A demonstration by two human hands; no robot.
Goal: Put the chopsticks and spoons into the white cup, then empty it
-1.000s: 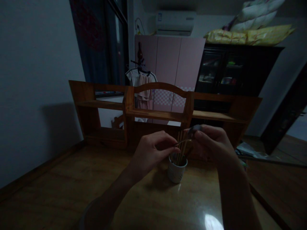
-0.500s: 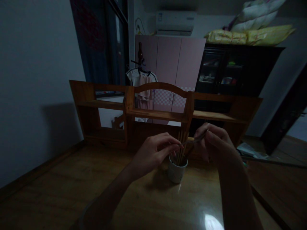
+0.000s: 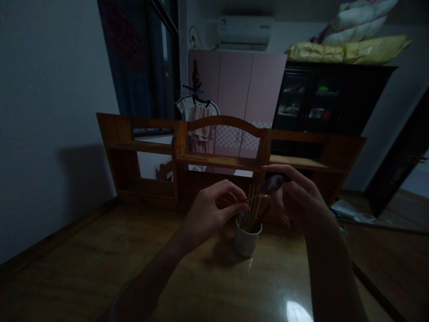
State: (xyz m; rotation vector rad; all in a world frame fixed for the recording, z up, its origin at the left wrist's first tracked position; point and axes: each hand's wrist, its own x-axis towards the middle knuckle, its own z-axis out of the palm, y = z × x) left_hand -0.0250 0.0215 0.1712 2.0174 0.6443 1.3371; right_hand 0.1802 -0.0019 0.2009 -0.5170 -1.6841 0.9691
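Note:
My left hand (image 3: 214, 205) pinches the thin handle end of a metal spoon (image 3: 272, 184) between thumb and fingertips. The spoon lies almost level, its shiny bowl pointing right. Around the bowl, my right hand (image 3: 298, 197) has its fingers spread apart, with the index finger stretched above it; whether a finger touches the bowl is hard to see. Just behind and below the hands stands a pale cup (image 3: 247, 243) on the wooden table (image 3: 187, 286). Several chopsticks (image 3: 252, 214) stand upright in it, partly hidden by the spoon and my left fingers.
A wooden shelf rack (image 3: 219, 158) runs along the table's back edge. A white wall (image 3: 53, 134) borders the left side. At the right, papers (image 3: 351, 212) lie on a lower surface. Behind are a pink wardrobe (image 3: 234, 85) and a dark cabinet (image 3: 331, 98).
My right fingers have loosened from the spoon and spread apart. The spoon's bowl has turned more into view. My left hand has shifted slightly left, still pinching the handle.

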